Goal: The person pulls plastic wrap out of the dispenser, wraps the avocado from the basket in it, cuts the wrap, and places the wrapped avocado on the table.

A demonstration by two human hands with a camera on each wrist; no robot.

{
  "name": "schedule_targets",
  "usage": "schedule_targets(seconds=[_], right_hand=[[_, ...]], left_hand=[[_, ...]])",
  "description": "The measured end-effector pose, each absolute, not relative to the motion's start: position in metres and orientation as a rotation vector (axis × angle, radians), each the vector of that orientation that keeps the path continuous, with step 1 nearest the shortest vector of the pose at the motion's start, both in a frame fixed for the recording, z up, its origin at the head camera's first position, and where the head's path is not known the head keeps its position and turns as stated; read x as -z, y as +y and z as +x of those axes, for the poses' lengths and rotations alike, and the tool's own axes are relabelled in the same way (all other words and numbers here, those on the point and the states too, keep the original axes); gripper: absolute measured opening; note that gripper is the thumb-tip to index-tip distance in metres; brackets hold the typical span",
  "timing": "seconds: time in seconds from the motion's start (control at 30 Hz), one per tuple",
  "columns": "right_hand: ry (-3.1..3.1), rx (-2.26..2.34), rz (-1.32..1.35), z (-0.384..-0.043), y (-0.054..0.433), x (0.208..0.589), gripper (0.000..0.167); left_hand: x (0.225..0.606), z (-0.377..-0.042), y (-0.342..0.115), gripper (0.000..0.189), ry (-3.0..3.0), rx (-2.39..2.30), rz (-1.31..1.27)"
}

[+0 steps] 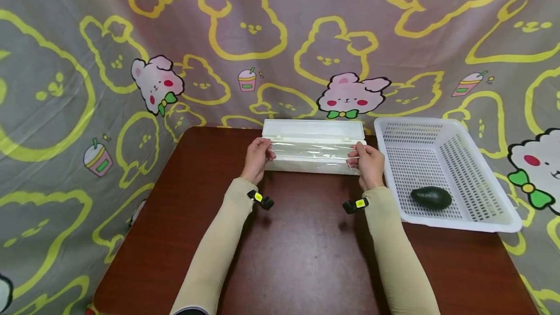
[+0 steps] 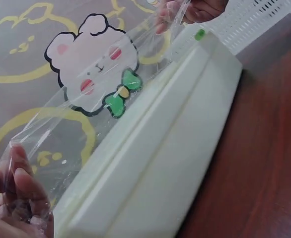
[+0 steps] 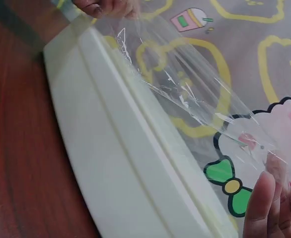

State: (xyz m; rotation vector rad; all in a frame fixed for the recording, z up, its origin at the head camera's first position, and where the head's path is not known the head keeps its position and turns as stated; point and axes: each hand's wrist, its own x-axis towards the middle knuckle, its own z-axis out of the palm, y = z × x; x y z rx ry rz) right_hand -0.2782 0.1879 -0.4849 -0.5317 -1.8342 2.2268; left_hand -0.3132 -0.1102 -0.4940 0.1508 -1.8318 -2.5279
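A sheet of clear plastic wrap stretches between both hands, above a long white wrap dispenser box whose lid is raised at the back. At the sheet's left end, my left hand pinches the film between thumb and fingers. My right hand pinches the opposite end. In the left wrist view the wrap bunches around the left fingers. Seen from the right wrist, the film spans over the box with a creased edge. The inside of the box is mostly hidden.
To the right stands a white perforated basket with a dark green avocado-like fruit in it. The brown table reaches back to a patterned cloth hanging behind.
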Motion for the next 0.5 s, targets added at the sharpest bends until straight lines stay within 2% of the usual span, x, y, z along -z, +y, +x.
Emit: schedule_targets(seconds=[0.17,0.5], right_hand=[[-1.818,-2.246,-0.555,-0.281,0.188,0.477,0.035],[-1.809,-2.234,-0.549,-0.289,0.188,0.46,0.028]], left_hand=[[0.485,-0.319,-0.107,0.015,-1.817,2.527,0.167],[0.47,-0.326,-0.104,0.022,-1.755,2.55,0.128]])
